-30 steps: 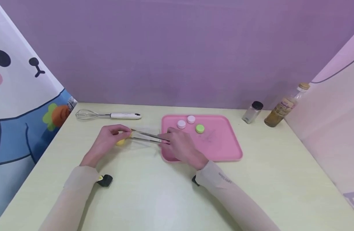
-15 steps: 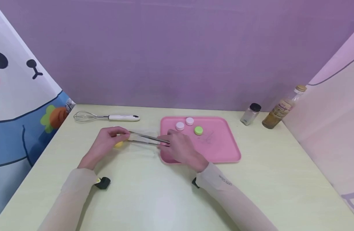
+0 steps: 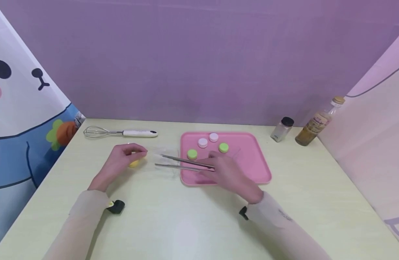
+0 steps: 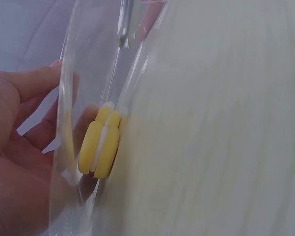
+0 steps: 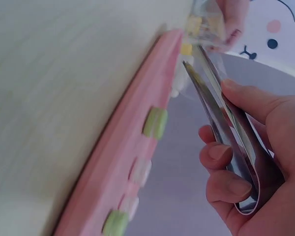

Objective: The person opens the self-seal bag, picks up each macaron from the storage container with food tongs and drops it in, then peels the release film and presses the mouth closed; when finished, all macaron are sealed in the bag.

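Metal tongs [image 3: 186, 161], gripped in the right hand [image 3: 226, 171], pass over the 9 o'clock rim of a pink tray [image 3: 251, 166]; 12 o'clock denotes the side toward the purple backdrop [image 3: 199, 72]. Their long axis runs roughly from 3 to 9 o'clock, the tips parted, with no macaron visible between them, and directed toward the left hand [image 3: 124, 161]. That hand, at 9 o'clock, pinches a clear plastic bag [image 4: 93, 54] containing at least two yellow macarons [image 4: 99, 150]. The bag's free end spreads toward 3 o'clock and overlaps the tips in the head view; whether they lie inside or above it cannot be told. This alignment of tips and bag appears to be the governing relation. The left hand is nearer the bag, the right hand nearer the tray. One green macaron [image 3: 192, 154] sits just inside the rim, at 10 o'clock from the right hand; a second green macaron [image 3: 223, 147] and two pale pink macarons [image 3: 202, 143] lie farther toward 12. A whisk [image 3: 139, 133] bounds the left hand's space at 12 o'clock; the table [image 3: 173, 224] offers more room toward 6.
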Tool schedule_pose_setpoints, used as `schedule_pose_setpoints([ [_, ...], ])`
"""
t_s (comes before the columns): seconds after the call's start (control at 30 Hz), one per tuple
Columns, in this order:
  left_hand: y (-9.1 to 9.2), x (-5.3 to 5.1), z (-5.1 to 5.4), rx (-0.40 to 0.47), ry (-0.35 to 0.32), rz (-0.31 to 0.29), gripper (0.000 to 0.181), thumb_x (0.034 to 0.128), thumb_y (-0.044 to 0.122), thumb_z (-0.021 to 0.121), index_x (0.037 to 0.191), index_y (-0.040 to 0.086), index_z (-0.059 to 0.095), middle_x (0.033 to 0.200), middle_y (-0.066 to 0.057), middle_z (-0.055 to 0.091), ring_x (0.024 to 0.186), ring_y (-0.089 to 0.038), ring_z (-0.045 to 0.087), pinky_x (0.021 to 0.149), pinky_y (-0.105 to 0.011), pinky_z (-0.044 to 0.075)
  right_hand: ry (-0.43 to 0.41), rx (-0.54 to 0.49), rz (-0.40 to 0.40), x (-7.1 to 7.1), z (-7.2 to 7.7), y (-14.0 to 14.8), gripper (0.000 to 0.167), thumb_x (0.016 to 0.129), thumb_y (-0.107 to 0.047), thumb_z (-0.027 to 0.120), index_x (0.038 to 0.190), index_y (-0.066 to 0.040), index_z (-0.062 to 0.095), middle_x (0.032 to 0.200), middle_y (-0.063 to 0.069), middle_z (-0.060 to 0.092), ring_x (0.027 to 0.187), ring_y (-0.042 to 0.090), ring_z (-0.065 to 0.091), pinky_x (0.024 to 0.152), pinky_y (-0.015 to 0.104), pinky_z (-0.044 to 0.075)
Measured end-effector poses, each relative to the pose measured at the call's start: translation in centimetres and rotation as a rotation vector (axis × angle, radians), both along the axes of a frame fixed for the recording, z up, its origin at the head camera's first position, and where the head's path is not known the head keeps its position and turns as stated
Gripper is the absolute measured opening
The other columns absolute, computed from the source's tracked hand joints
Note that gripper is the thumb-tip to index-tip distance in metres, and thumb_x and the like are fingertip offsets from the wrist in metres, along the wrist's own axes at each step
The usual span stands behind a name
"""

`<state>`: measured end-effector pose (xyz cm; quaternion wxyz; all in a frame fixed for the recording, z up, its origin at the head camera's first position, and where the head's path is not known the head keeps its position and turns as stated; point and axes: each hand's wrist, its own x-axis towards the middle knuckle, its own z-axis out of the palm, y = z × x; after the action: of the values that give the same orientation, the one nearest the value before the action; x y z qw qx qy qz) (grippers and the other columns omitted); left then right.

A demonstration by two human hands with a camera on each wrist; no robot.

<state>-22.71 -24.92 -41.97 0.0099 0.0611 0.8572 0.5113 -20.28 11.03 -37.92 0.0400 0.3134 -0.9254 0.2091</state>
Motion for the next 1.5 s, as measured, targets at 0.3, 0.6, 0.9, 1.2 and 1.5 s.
schedule_pose_setpoints([
  [0.3,0.0,-0.1,-0.1,0.006,0.011,-0.002,0.031,0.0978,0.031,0.07,0.116,0.006,0.073,0.12,-0.009,0.07,0.11,-0.019,0.055,0.1,-0.036,0.037,0.088,-0.057,-0.017,2.4,0.6,5.9,0.035,0.087,-0.027,0.082,0.12,-0.017,0.076,0.083,-0.007,0.057,0.069,0.009,0.048,0.058,0.024,0.043],
  [0.6,-0.2,-0.1,-0.1,-0.003,0.002,-0.001,0.034,0.0981,0.033,0.07,0.118,0.005,0.072,0.121,-0.008,0.069,0.112,-0.021,0.054,0.099,-0.039,0.038,0.302,-0.124,-0.051,4.1,-1.0,11.2,0.033,0.076,-0.015,0.089,0.107,-0.016,0.081,0.071,-0.011,0.045,0.058,0.0,0.036,0.048,0.019,0.034],
  [0.9,-0.1,-0.2,-0.2,-0.004,-0.001,0.005,0.034,0.0977,0.034,0.07,0.117,0.006,0.073,0.121,-0.006,0.069,0.112,-0.02,0.055,0.098,-0.038,0.039,0.377,-0.142,-0.126,4.9,-1.7,14.1,0.037,0.068,-0.012,0.09,0.104,-0.018,0.082,0.073,-0.013,0.053,0.057,-0.004,0.038,0.047,0.018,0.035],
  [1.2,-0.1,-0.2,0.0,-0.005,0.0,-0.006,0.034,0.0986,0.032,0.069,0.12,0.006,0.072,0.123,-0.008,0.068,0.115,-0.02,0.054,0.097,-0.036,0.04,0.384,-0.117,-0.198,5.5,-1.8,17.1,0.035,0.068,-0.012,0.091,0.102,-0.013,0.082,0.068,-0.013,0.044,0.052,-0.005,0.034,0.045,0.015,0.028],
  [1.5,-0.1,0.0,0.1,-0.011,-0.001,-0.004,0.035,0.098,0.034,0.069,0.118,0.005,0.072,0.122,-0.007,0.069,0.109,-0.02,0.056,0.09,-0.027,0.044,0.375,-0.093,-0.248,5.2,-2.2,19.1,0.034,0.071,-0.013,0.09,0.103,-0.015,0.081,0.066,-0.016,0.039,0.054,-0.002,0.034,0.044,0.018,0.026],
])
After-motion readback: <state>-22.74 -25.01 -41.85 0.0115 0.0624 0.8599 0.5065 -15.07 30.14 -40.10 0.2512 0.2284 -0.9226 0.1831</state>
